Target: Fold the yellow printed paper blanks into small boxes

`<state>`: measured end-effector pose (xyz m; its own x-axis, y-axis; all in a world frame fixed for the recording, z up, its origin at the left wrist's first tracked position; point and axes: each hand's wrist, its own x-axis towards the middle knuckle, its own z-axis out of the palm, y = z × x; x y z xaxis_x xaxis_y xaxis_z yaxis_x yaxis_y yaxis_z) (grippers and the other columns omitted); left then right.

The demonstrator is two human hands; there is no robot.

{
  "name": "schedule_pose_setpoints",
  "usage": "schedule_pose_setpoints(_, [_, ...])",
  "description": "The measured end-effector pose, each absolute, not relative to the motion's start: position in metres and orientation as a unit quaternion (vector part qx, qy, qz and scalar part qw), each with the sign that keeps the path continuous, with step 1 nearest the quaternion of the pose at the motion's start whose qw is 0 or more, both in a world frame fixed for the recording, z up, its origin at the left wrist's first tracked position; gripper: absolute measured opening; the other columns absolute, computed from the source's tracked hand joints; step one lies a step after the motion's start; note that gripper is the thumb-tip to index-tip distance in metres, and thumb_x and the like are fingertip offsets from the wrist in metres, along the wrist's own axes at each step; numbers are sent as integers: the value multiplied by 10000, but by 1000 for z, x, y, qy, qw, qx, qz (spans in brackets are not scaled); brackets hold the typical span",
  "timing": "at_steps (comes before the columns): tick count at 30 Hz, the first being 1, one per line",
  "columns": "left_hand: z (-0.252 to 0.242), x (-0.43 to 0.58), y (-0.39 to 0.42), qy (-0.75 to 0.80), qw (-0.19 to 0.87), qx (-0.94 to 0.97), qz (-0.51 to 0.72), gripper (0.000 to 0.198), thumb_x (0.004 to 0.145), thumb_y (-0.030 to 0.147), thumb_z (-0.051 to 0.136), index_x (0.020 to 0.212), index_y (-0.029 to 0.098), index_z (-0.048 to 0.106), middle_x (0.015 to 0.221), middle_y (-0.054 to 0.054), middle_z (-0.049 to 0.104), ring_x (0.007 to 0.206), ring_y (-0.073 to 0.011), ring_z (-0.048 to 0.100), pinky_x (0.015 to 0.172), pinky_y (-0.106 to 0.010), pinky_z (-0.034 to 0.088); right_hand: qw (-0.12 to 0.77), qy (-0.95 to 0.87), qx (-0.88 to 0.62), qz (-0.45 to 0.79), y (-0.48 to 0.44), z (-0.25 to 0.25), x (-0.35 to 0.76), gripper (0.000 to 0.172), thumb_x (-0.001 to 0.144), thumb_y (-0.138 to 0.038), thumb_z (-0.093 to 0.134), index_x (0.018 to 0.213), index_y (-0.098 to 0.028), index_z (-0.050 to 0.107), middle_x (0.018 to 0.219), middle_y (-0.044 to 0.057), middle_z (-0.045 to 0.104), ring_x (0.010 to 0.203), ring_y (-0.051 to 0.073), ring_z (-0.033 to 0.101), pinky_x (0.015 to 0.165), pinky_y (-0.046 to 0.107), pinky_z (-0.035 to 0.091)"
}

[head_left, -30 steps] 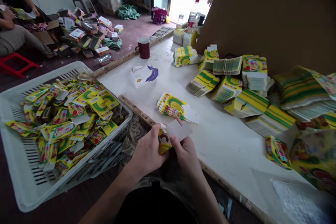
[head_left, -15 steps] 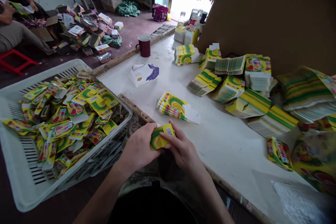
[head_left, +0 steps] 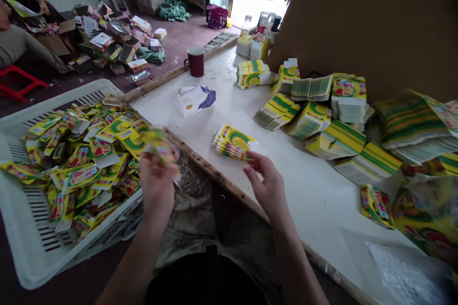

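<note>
At the right rim of the white plastic basket (head_left: 26, 267), my left hand (head_left: 157, 183) is closed on a small yellow-green carton (head_left: 161, 147), blurred by motion. Inside the basket lies a heap of similar cartons (head_left: 80, 155). Over the white table (head_left: 229, 105), my right hand (head_left: 266, 178) has its thumb and fingers apart, holding nothing. Its fingertips are at the near right end of a small fanned stack of flat yellow cartons (head_left: 234, 142); whether they touch it I cannot tell.
Bundles of flat cartons (head_left: 313, 116) line the table's right side below a brown board (head_left: 375, 24). A maroon mug (head_left: 195, 63) and a white-and-purple box (head_left: 196, 101) stand farther back. Across the floor, a person (head_left: 21, 40) sits by a pile of boxes (head_left: 118, 38).
My hands have parted. The left moved left to the basket with the carton; the right let go of it and moved up and right to the fanned stack.
</note>
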<state>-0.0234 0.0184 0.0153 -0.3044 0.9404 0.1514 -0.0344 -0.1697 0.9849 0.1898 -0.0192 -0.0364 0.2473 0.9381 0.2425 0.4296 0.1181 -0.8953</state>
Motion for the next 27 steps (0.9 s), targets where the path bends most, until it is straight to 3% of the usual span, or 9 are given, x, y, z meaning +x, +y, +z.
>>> schedule_pose_setpoints(2, [14,-33,28,503,426,313,684,466,708,660,642,891,246,531,1202,-82,579,1275,-245,470,1054,-370,406,443,-545,-686,191,-3,-36,202,328,893,-327,559,1166,-150,602,1106,141,638,928,227,647,826,378,547])
schedule_pose_setpoints(5, [7,-32,27,518,481,250,662,412,787,568,636,977,220,523,1350,-138,475,1359,-256,379,1116,-425,321,389,-542,-729,151,20,-39,209,272,829,-264,631,1059,-122,661,1052,181,624,958,303,609,855,467,498])
schedule_pose_setpoints(8, [-3,-17,14,497,524,279,633,385,771,395,721,1048,203,534,1272,-125,533,1222,-236,512,1007,-381,432,354,-551,-745,127,32,-45,205,147,787,-239,662,891,-134,672,946,166,629,923,320,583,836,477,468])
schedule_pose_setpoints(13, [-11,3,1,483,565,345,573,440,832,406,665,1186,202,503,1171,-81,572,1024,-153,583,850,-255,493,375,-545,-742,109,24,-41,203,171,794,-325,648,844,-177,578,859,100,629,820,263,571,739,396,449])
schedule_pose_setpoints(16, [-12,9,-2,429,580,411,558,636,788,538,666,1279,206,436,1299,-128,512,1164,-214,531,937,-324,485,420,-543,-711,157,6,-25,197,214,792,-381,661,789,-210,533,718,23,614,644,189,552,611,313,415])
schedule_pose_setpoints(19, [-11,16,-5,366,568,462,574,802,675,721,640,1275,223,452,1326,-146,506,1250,-296,479,991,-419,468,432,-595,-594,327,-17,-8,179,228,771,-357,690,723,-218,516,613,-30,556,543,134,488,524,258,378])
schedule_pose_setpoints(21, [-8,22,-7,345,579,466,573,731,694,780,539,1150,207,538,1172,-140,590,1164,-310,542,947,-440,490,434,-588,-498,467,-32,-3,162,240,777,-349,687,706,-215,501,618,-36,543,554,124,486,511,241,386])
schedule_pose_setpoints(23, [-4,26,-6,340,573,454,591,622,741,771,460,966,202,571,945,-101,607,964,-274,606,850,-418,522,466,-530,-440,555,-43,-4,145,230,783,-368,687,800,-214,517,676,-32,561,603,130,518,545,243,429])
schedule_pose_setpoints(27, [6,29,-2,380,497,409,664,406,794,618,562,833,221,484,715,24,413,618,-122,446,632,-255,471,533,-484,-443,535,-53,-11,126,461,724,-341,759,1100,-225,519,800,-18,593,720,149,558,670,277,483])
